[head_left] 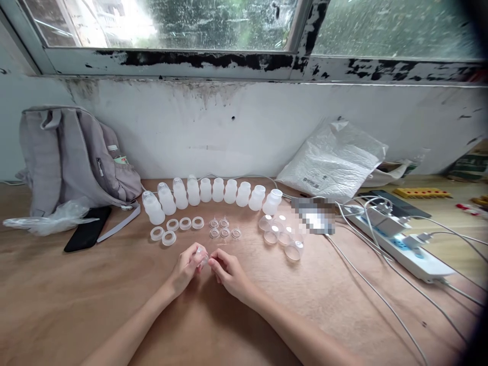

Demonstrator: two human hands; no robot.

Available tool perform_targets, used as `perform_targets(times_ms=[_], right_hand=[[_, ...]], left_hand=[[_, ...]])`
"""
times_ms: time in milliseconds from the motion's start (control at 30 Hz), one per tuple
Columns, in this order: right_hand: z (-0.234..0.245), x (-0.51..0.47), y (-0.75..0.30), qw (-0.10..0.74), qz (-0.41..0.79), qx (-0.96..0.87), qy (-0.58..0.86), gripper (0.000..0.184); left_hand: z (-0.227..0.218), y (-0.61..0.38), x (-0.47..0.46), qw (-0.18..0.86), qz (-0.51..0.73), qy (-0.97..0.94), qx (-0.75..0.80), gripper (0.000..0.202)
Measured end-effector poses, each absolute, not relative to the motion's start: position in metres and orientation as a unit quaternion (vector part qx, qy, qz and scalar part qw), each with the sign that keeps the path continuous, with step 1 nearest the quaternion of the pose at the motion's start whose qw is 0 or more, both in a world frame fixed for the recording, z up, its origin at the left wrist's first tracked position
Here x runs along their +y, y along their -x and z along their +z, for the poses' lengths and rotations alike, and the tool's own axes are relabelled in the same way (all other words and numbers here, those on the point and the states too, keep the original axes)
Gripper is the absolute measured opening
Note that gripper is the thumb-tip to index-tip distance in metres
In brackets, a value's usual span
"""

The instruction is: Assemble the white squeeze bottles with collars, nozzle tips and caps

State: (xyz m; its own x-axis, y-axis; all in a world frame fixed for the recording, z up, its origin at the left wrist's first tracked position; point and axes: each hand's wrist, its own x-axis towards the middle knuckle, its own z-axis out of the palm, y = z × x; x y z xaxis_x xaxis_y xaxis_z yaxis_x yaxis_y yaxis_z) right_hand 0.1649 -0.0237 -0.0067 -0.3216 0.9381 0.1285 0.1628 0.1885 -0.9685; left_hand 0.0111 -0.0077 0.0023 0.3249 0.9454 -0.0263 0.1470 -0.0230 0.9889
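My left hand [185,268] is closed around a small clear silicone piece [202,257], held just above the wooden table [114,295]. My right hand [226,269] is next to it, fingers curled and pinched toward the same piece; whether it grips it I cannot tell. Behind the hands lie several white rings [176,229], several small clear valves [224,229] and several clear caps [280,235]. Further back, a row of several translucent white bottles [213,194] stands along the wall.
A grey backpack [72,157] sits at the back left, with a black phone [87,235] and crumpled plastic [49,217] in front of it. At the right are a white plastic bag [335,160], a power strip [404,249] and white cables [373,295].
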Motion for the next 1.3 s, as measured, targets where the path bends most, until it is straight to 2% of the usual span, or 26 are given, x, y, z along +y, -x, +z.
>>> perform_targets(times_ms=[200,533,700,800,933,1033,1133,1233,1300], right_hand=[[-0.005,-0.031,-0.162,0.396,0.466,-0.691,0.384,0.031],[0.003,-0.027,-0.162,0.378,0.651,-0.573,0.322,0.035],[-0.002,-0.017,-0.167,0.415,0.669,-0.515,0.339,0.034],[-0.005,-0.012,-0.172,0.441,0.657,-0.487,0.369,0.035],[-0.008,-0.007,-0.176,0.474,0.579,-0.516,0.417,0.032],[-0.006,0.003,-0.175,0.491,0.435,-0.594,0.465,0.024],[0.004,0.032,-0.171,0.474,0.268,-0.681,0.49,0.015],[0.022,0.075,-0.164,0.42,0.156,-0.722,0.528,0.03],[0.034,0.105,-0.159,0.346,0.106,-0.739,0.569,0.04]], left_hand=[[-0.002,-0.014,-0.008,0.593,0.352,-0.59,0.419,0.041],[-0.003,-0.014,-0.007,0.654,0.345,-0.547,0.392,0.044],[-0.002,-0.012,-0.003,0.705,0.353,-0.471,0.396,0.046],[0.004,-0.01,-0.001,0.719,0.39,-0.417,0.395,0.038],[0.009,-0.005,0.003,0.704,0.449,-0.401,0.377,0.031],[0.008,-0.001,0.007,0.676,0.482,-0.401,0.386,0.031],[0.004,0.003,0.011,0.648,0.518,-0.395,0.394,0.024],[0.003,0.007,0.014,0.647,0.529,-0.381,0.396,0.021],[0.003,0.008,0.015,0.651,0.53,-0.365,0.402,0.023]])
